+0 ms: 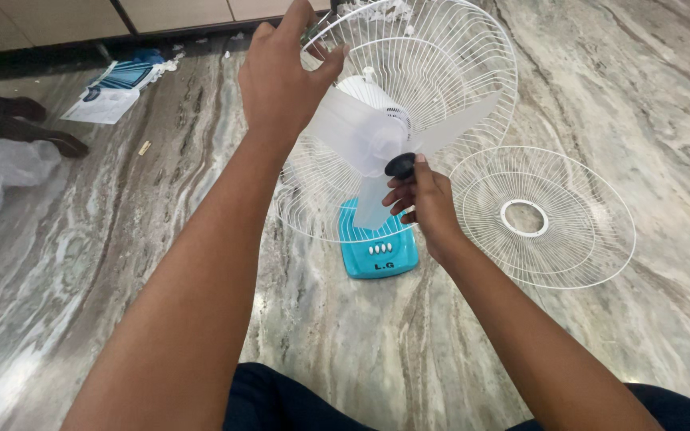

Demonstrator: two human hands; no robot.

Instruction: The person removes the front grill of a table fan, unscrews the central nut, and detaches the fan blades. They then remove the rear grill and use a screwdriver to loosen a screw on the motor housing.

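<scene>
My left hand grips the top rim of the rear wire guard, fingers curled round the wire to steady the table fan on its blue base — it stands on the marble floor just in front of my knees. My right hand pinches the black cap at the hub of the translucent blades, fingertips closed on it, while the front guard lies flat beside the fan — off, so the blades are reachable.
</scene>
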